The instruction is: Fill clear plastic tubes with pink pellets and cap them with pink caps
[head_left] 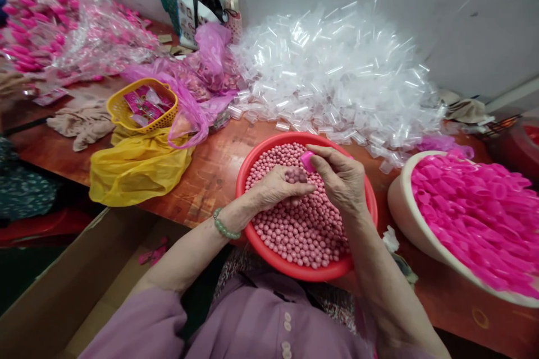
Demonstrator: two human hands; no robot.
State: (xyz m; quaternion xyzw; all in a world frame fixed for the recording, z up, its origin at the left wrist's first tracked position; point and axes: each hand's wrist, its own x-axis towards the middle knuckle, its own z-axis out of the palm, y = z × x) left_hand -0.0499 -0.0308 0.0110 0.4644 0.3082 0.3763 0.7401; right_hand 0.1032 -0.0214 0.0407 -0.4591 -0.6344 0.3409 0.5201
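Note:
A red basin (252, 168) full of small pink balls (303, 230) sits at the table's near edge in front of me. My left hand (278, 185) hovers over it, fingers curled around a few pink balls. My right hand (341, 176) is just beside it, pinching a small pink plastic cap (307, 161) between thumb and fingers. The two hands nearly touch above the balls. A green bead bracelet (224, 227) circles my left wrist.
A beige basin (402, 207) of bright pink plastic parts (475, 213) stands at the right. A big heap of clear tubes (337, 73) lies behind. A yellow basket (141, 106), yellow bag (135, 171), pink bags and an open cardboard box (76, 291) are at the left.

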